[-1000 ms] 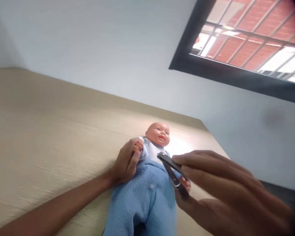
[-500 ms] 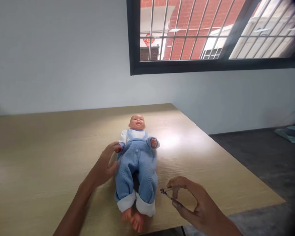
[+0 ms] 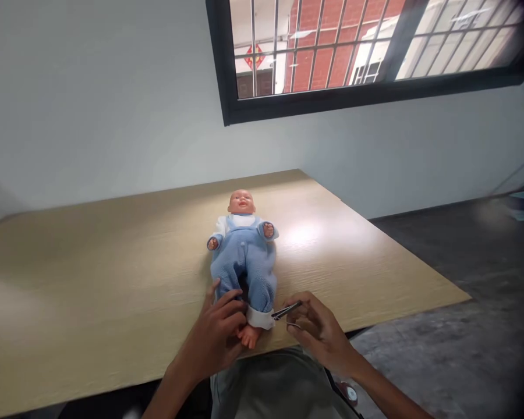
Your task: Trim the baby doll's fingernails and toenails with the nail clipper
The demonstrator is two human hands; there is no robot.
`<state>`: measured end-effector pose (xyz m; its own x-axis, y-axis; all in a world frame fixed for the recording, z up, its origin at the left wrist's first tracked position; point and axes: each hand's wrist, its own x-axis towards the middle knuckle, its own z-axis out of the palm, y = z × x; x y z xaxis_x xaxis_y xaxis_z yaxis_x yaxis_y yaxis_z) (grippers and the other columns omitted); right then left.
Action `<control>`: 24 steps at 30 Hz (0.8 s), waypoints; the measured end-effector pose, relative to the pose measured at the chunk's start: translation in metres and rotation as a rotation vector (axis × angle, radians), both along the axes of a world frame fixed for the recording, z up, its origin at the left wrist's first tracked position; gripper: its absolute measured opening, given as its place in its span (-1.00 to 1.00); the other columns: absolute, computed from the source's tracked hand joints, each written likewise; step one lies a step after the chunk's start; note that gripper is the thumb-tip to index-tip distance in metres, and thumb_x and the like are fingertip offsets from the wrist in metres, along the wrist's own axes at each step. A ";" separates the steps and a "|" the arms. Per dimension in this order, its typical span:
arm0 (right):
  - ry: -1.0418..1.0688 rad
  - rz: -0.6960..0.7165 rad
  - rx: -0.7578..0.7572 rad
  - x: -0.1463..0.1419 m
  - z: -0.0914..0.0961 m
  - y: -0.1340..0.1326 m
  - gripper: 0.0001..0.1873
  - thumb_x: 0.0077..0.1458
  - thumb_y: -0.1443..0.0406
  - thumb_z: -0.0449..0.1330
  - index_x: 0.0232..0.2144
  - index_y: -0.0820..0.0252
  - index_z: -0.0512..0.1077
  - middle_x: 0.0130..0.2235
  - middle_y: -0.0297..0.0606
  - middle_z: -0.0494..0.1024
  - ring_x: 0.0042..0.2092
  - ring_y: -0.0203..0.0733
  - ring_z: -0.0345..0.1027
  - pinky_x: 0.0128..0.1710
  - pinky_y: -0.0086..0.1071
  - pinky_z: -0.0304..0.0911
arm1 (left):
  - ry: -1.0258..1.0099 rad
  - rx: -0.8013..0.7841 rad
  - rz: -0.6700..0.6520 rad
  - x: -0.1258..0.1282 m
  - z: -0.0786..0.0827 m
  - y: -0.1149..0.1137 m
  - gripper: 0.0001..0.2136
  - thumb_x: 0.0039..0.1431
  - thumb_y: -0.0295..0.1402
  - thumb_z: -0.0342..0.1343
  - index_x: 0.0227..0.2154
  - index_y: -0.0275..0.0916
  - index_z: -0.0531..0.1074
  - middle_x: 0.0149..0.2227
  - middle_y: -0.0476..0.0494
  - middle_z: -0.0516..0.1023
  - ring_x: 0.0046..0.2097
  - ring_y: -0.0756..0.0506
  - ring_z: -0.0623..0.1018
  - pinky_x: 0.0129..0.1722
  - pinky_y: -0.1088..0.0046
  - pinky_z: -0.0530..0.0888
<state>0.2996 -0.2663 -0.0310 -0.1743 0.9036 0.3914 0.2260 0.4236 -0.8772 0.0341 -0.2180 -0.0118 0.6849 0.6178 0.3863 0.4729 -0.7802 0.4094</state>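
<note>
A baby doll (image 3: 243, 256) in a blue romper with white cuffs lies on its back on the wooden table (image 3: 113, 279), head toward the wall and bare feet toward me. My left hand (image 3: 220, 334) wraps its fingers round the doll's near leg, just above the foot. My right hand (image 3: 317, 331) pinches a metal nail clipper (image 3: 286, 311), whose tip points at the white cuff of the doll's other leg.
The table's near edge runs just under my hands, with my lap below it. Dark floor lies to the right of the table. A barred window (image 3: 353, 46) sits in the white wall behind.
My left hand let go of the doll's arm and moved down to grip its leg. My right hand carried the clipper in toward the doll's feet. The view pulled back.
</note>
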 end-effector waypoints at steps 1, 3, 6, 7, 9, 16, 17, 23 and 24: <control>0.004 -0.014 0.040 -0.002 -0.002 0.001 -0.77 0.32 0.24 0.20 0.00 0.06 0.33 -0.26 -0.27 0.51 -0.25 -0.22 0.50 -0.26 -0.40 0.43 | -0.034 0.011 -0.003 0.000 -0.005 0.000 -0.92 0.17 -0.48 0.21 -0.34 -0.17 0.44 -0.10 -0.01 0.62 0.25 -0.23 0.46 0.44 -0.09 -0.14; 0.013 -0.059 0.142 -0.008 -0.006 0.003 -0.74 0.30 0.27 0.21 0.01 0.05 0.33 -0.20 -0.24 0.53 -0.19 -0.20 0.51 -0.17 -0.36 0.44 | -0.106 0.016 -0.019 0.001 -0.013 0.000 -0.91 0.18 -0.50 0.20 -0.34 -0.18 0.45 -0.10 -0.03 0.62 0.21 -0.21 0.48 0.43 -0.02 -0.06; 0.019 -0.126 0.301 -0.018 -0.015 0.002 -0.62 0.25 0.32 0.22 0.10 0.04 0.30 -0.12 -0.19 0.54 -0.10 -0.14 0.51 -0.07 -0.29 0.44 | -0.202 0.006 -0.062 0.001 -0.020 0.000 -0.91 0.22 -0.50 0.18 -0.37 -0.20 0.43 -0.17 -0.05 0.62 0.07 -0.15 0.54 0.33 0.11 0.17; 0.017 -0.138 0.347 -0.022 -0.019 0.001 -0.57 0.23 0.34 0.22 0.12 0.06 0.29 -0.10 -0.18 0.55 -0.09 -0.12 0.52 -0.06 -0.27 0.45 | -0.220 0.000 -0.077 0.001 -0.020 0.001 -0.89 0.23 -0.50 0.19 -0.40 -0.21 0.42 -0.20 -0.05 0.63 0.02 -0.12 0.55 0.29 0.16 0.23; 0.009 -0.147 0.444 -0.030 -0.024 -0.001 -0.49 0.19 0.36 0.22 0.17 0.09 0.26 -0.09 -0.14 0.56 -0.10 -0.07 0.53 -0.06 -0.20 0.47 | -0.229 -0.010 -0.099 0.002 -0.020 0.003 -0.86 0.24 -0.50 0.19 -0.43 -0.22 0.40 -0.26 -0.04 0.62 -0.05 -0.10 0.56 0.21 0.21 0.31; -0.021 -0.091 0.736 -0.051 -0.039 -0.004 -0.39 0.16 0.30 0.23 0.25 0.13 0.25 -0.21 -0.17 0.58 -0.29 -0.08 0.53 -0.23 -0.11 0.55 | -0.226 -0.035 -0.123 0.001 -0.017 0.006 -0.82 0.32 -0.43 0.14 -0.44 -0.23 0.39 -0.38 -0.07 0.57 -0.23 -0.08 0.54 0.06 0.24 0.39; -0.013 -0.100 0.751 -0.052 -0.042 -0.005 -0.40 0.19 0.30 0.22 0.26 0.14 0.24 -0.20 -0.15 0.57 -0.27 -0.08 0.53 -0.22 -0.09 0.55 | -0.228 -0.042 -0.118 0.000 -0.017 0.006 -0.81 0.34 -0.40 0.13 -0.44 -0.23 0.39 -0.41 -0.07 0.55 -0.27 -0.08 0.53 0.04 0.25 0.41; 0.082 -0.151 0.761 -0.067 -0.052 -0.013 -0.41 0.29 0.28 0.18 0.32 0.09 0.17 -0.11 -0.11 0.50 -0.18 -0.03 0.52 -0.17 0.02 0.57 | -0.285 -0.076 -0.080 -0.004 -0.022 0.006 -0.85 0.36 -0.26 0.16 -0.27 -0.23 0.43 -0.36 -0.07 0.58 -0.30 -0.07 0.55 0.09 0.20 0.39; 0.090 -0.156 0.757 -0.071 -0.051 -0.013 -0.43 0.31 0.28 0.16 0.32 0.09 0.16 -0.10 -0.10 0.49 -0.16 -0.02 0.52 -0.17 0.04 0.57 | -0.295 -0.078 -0.079 -0.004 -0.023 0.005 -0.86 0.34 -0.27 0.18 -0.21 -0.24 0.43 -0.33 -0.08 0.60 -0.28 -0.08 0.56 0.11 0.20 0.38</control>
